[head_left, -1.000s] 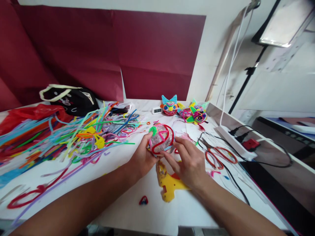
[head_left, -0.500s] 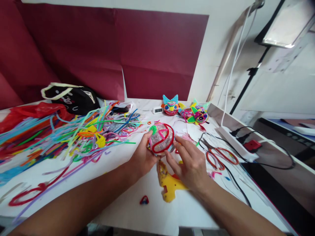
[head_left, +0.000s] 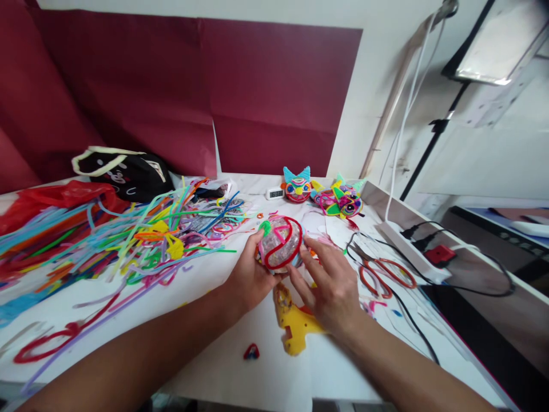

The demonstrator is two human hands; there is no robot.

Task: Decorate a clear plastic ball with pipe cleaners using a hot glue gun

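Observation:
A clear round ball trimmed with red, pink and green pipe cleaners (head_left: 279, 252) is held up over the middle of the table. My left hand (head_left: 253, 274) cups it from the left and below, thumb on its side. The fingers of my right hand (head_left: 328, 280) press against its right side; their far tips are partly hidden. Beneath my right hand lies a yellow hot glue gun (head_left: 295, 329), its rear part covered by the hand. A small red-edged triangular piece (head_left: 251, 351) rests on the white tabletop nearer to me.
Loose pipe cleaners (head_left: 141, 234) spread across the left side, by a black bag (head_left: 124, 174). Two finished pipe-cleaner figures, one with blue ears (head_left: 297, 186), stand at the back near a small digital clock (head_left: 275, 193). Scissors (head_left: 381, 272), cables and a power strip (head_left: 414, 252) occupy the right.
The ball has shifted very slightly left and turned a little in my hands. Both hands keep nearly the same place on it; everything else looks unchanged.

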